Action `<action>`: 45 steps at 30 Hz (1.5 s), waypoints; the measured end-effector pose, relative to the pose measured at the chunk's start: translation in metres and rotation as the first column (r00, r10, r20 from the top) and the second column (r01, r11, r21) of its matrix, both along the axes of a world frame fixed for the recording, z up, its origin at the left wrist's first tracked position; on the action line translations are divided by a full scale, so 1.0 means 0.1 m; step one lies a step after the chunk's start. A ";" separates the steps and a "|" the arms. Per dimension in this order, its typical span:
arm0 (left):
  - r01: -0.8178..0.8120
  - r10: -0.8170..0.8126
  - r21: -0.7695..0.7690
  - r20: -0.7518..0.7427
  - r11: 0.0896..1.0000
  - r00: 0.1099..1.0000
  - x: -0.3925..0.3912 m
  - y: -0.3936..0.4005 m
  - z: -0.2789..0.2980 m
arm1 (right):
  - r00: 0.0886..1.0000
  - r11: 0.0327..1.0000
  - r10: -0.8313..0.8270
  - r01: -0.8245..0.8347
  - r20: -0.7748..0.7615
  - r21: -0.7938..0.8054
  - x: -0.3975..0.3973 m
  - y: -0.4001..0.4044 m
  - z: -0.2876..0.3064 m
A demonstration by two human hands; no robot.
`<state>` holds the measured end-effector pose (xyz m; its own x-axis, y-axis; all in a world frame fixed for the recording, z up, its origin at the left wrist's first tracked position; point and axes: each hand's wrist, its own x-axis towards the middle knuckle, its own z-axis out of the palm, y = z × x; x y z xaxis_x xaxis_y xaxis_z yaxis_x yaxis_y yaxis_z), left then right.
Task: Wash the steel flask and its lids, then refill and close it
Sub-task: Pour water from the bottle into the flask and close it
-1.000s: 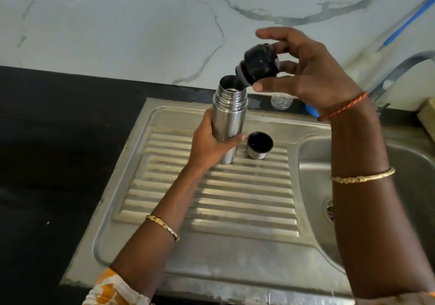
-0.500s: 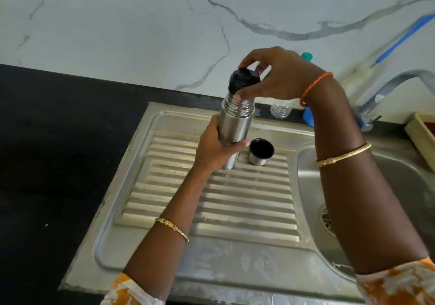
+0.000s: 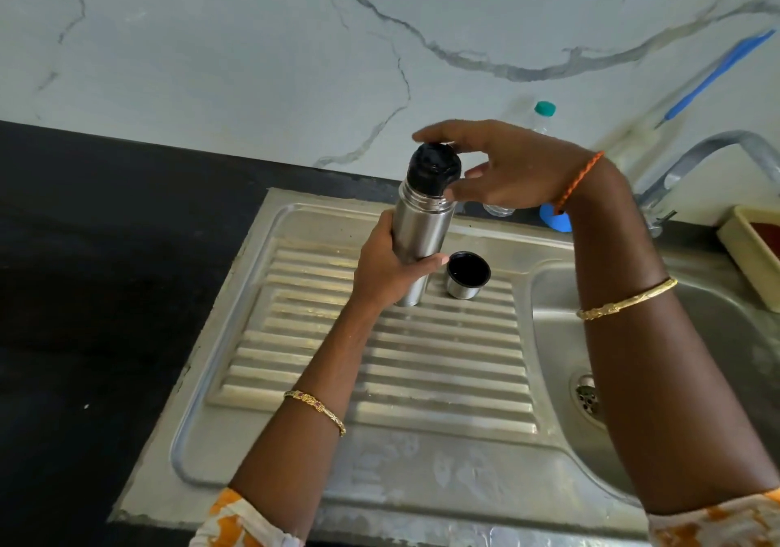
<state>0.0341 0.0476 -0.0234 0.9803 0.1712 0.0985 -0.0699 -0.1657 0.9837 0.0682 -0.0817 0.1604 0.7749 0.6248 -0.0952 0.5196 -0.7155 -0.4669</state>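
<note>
— Marble wall (image 3: pixel 211 61) at the back, white with grey veins, and a black counter (image 3: pixel 84 293) in front of it. What sits on the counter?

— A steel sink (image 3: pixel 422 474), set into it, with a ribbed draining board (image 3: pixel 380 360) on the left and the basin (image 3: pixel 717 335) with its drain (image 3: pixel 586 396) on the right.

— And the flask?

— The flask (image 3: pixel 420 242) stands upright on the far part of the draining board. The left hand (image 3: pixel 388 270) is wrapped round its body, thumb across the front.

— Is it closed?

— A black stopper (image 3: pixel 433 168) sits in its neck. The right hand (image 3: pixel 506 166) reaches over from the right, fingers curved round the stopper: the forefinger lies across its top, the thumb touches its lower edge at the flask's neck.

— The other lid?

— A small steel cup lid (image 3: pixel 467 274) stands mouth up on the draining board, just to the right of the flask, not touching it. Its inside looks dark.

— Anything else around?

— A clear bottle (image 3: pixel 540 124) with a green cap stands against the wall behind the right hand, mostly hidden. A blue round thing (image 3: pixel 555 217) shows beside the wrist; I cannot tell what it is. The tap (image 3: pixel 696 158) arches over the basin, and a cream tray (image 3: pixel 751 251) sits at the far right edge. Both wrists carry gold bangles, the right also an orange thread.
</note>
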 end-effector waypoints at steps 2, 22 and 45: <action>0.002 -0.002 0.000 -0.001 1.000 1.000 0.00 0.00 0.00 | 0.998 0.999 -0.031 0.030 0.057 0.023 0.02 0.02 -0.01; -0.014 0.014 0.024 -0.016 1.000 1.000 0.01 0.00 -0.02 | 0.915 0.938 -0.254 0.312 0.313 -0.151 0.03 0.19 -0.13; -0.031 0.031 -0.017 0.009 0.999 0.999 0.02 -0.01 -0.10 | 0.979 0.975 -0.147 0.168 -0.144 0.144 0.04 -0.04 -0.15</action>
<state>0.0361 0.0464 -0.0333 0.9736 0.2032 0.1044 -0.0740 -0.1518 0.9856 0.0720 -0.0855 0.1456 0.8516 0.5113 -0.1151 0.3327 -0.6970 -0.6352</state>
